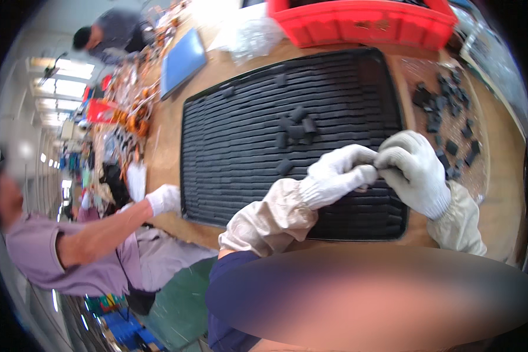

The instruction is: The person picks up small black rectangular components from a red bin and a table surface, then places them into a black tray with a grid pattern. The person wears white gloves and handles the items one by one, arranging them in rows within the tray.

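Both my hands wear white knit gloves and meet above the right part of a black tray point(185, 152). Rows of small black blocks point(234, 135) fill most of it. My left hand point(340, 175) is closed, thumb and fingers pinched together. Against its fingertips, my right hand point(413, 170) is pinched too. Whatever sits between the fingertips is too small and covered to name. A small pile of loose black blocks point(298, 126) lies on top of the rows, left of my hands. More loose blocks point(443, 100) are scattered on bubble wrap point(475, 176) to the right.
A red bin point(364, 26) stands behind the tray. Clear plastic bags point(252, 38) and a blue folder-like sheet point(183, 61) lie at the back left. A co-worker's gloved hand point(165, 199) is at the tray's left edge. Another person point(114, 35) is farther off, near orange-coloured parts point(136, 122).
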The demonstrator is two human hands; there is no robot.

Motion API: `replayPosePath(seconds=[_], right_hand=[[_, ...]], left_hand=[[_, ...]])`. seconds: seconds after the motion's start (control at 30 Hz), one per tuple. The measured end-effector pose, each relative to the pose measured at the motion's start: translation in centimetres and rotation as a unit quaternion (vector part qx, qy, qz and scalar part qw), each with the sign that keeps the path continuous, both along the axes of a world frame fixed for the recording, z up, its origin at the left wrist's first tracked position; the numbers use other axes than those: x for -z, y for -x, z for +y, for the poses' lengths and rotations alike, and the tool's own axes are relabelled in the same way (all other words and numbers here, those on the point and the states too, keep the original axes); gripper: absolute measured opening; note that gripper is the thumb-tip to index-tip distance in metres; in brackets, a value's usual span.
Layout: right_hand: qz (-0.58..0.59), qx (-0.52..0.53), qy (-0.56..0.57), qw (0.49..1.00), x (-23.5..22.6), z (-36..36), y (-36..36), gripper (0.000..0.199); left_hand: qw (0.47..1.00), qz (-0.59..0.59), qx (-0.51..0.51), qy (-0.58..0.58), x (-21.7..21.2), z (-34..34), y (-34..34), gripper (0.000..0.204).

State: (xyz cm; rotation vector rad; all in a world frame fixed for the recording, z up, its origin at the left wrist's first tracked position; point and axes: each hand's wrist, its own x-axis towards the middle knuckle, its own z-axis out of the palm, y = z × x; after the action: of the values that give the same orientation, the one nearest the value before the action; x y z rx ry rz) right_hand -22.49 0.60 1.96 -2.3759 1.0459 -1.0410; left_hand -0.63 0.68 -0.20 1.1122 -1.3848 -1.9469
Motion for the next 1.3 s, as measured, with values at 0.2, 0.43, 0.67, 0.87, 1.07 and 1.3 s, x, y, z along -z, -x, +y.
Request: replayPosePath(seconds=[0.2,0.43,0.67,0.87,1.07,1.3], right_hand=[[-0.019,0.02,0.023,0.999,-1.2,-0.3,1.3,0.023],[-0.004,-0.031,0.048,0.998,-0.9,0.0,0.8,0.023],[0.018,0.018,0.09,0.996,-2.0,-0.6,2.7,0.023],[-0.027,0.143,0.085,0.986,-3.4,-3.9,7.9,0.015],[0.145,0.263,0.05,0.953,-0.4,-6.3,12.8,0.015],[0.23,0.231,-0.003,0.945,3.8,-7.4,11.7,0.02]], left_hand=[[0.901,-0.23,-0.003,0.368,-2.5,-6.5,-1.0,0.026],[0.646,-0.351,-0.035,0.677,1.3,-16.6,1.4,0.02],[0.578,-0.437,0.016,0.689,3.6,-17.9,3.3,0.023],[0.461,-0.566,0.1,0.676,2.5,-17.2,4.2,0.031],[0.484,-0.529,0.123,0.686,2.0,-16.8,5.2,0.038],[0.578,-0.45,0.067,0.677,1.7,-17.1,3.9,0.04]])
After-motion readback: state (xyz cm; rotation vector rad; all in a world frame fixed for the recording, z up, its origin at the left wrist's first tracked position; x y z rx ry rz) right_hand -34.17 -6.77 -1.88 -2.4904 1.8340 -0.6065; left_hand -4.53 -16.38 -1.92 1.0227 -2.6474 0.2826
